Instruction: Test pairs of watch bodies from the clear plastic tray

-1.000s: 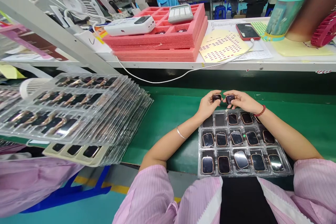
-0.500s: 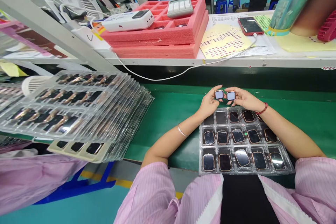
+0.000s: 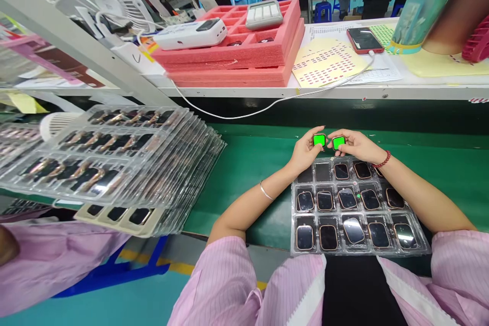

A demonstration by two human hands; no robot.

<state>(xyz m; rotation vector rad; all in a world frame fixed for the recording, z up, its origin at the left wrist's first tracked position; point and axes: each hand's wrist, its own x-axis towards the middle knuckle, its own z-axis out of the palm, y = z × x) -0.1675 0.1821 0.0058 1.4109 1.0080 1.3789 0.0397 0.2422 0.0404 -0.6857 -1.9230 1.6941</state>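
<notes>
My left hand (image 3: 305,148) pinches a small square smartwatch (image 3: 319,140) by its edge, its screen lit bright green. Close beside it, my right hand (image 3: 355,145) grips a second smartwatch (image 3: 338,143), also glowing green, with the thumb at its lower edge. A narrow gap separates the two watches. Both are held above the far edge of a clear plastic tray (image 3: 293,224). Dark-screened watches with gold-coloured rims, such as this one (image 3: 304,237), lie in its compartments. Two compartments at the tray's far left hold no watch. My right forearm covers part of its right side.
To the left rises a tall stack of clear trays (image 3: 198,163) holding watch parts. Above the green worktop (image 3: 244,163) runs a white shelf with pink foam trays (image 3: 229,74), a phone (image 3: 364,39) and a cup (image 3: 424,15). A white cable (image 3: 237,117) droops from its edge.
Both watch screens have turned from white to bright green. My hands keep nearly the same place and hold. Part of another person's arm now shows at the left edge.
</notes>
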